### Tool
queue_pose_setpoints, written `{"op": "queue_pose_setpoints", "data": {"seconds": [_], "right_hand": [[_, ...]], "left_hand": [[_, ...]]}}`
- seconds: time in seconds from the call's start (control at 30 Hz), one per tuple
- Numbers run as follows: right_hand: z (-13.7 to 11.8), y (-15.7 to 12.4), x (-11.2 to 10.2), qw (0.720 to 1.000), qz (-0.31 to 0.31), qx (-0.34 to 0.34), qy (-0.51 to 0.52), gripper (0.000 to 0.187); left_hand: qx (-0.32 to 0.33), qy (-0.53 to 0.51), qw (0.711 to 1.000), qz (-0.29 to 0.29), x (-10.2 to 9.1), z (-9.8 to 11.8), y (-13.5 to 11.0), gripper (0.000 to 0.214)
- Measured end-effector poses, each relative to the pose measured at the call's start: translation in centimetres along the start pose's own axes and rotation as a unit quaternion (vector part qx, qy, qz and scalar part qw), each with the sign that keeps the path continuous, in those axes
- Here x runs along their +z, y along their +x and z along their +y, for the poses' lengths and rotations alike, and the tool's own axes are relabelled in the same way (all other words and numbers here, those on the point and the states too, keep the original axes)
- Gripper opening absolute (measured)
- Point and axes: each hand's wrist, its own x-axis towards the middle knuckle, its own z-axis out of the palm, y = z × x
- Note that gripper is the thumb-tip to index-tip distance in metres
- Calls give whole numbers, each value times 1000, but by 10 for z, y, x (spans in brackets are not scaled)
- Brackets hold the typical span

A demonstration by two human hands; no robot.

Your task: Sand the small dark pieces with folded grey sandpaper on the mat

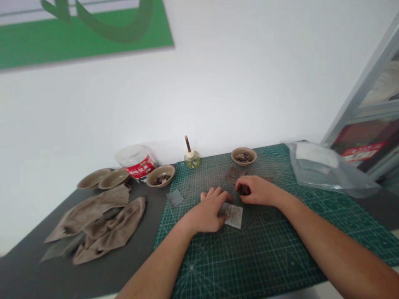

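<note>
On the green cutting mat (215,265), my left hand (209,211) has its thumb and fingers closed at the left edge of a small white pouch (234,216), which lies flat. Just above and to the right of the pouch, my right hand (257,190) is curled with the fingertips drawn together. Something dark shows between those fingers, too small to name. Behind the right hand lies a brown cloth piece (233,175), partly covered by it. A small bowl (244,150) of dark dried pieces stands farther back.
Left of the mat stand another bowl (170,171) of dried pieces, a white tub with a red label (140,166), and two shallow bowls (90,179). Crumpled brown cloths (109,232) lie nearer. A green glass bottle (192,161) stands by the wall; a clear plastic bag (330,172) lies right.
</note>
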Motion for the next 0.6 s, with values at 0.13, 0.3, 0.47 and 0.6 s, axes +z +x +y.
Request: {"op": "queue_pose_setpoints", "data": {"seconds": [0.13,0.3,0.47,0.6], "right_hand": [[0,0,0,1000,-15,-9,-19,20],[0,1,0,1000,13,-9,-15,22],[-1,0,0,1000,-19,-7,-16,25],[-1,-1,-1,999,-23,-13,-24,24]], "left_hand": [[-3,10,1000,-11,0,1,1,30],[17,-33,999,-18,0,-1,1,23],[10,-167,985,38,-5,-3,1,35],[15,-175,982,71,-8,-6,2,42]]}}
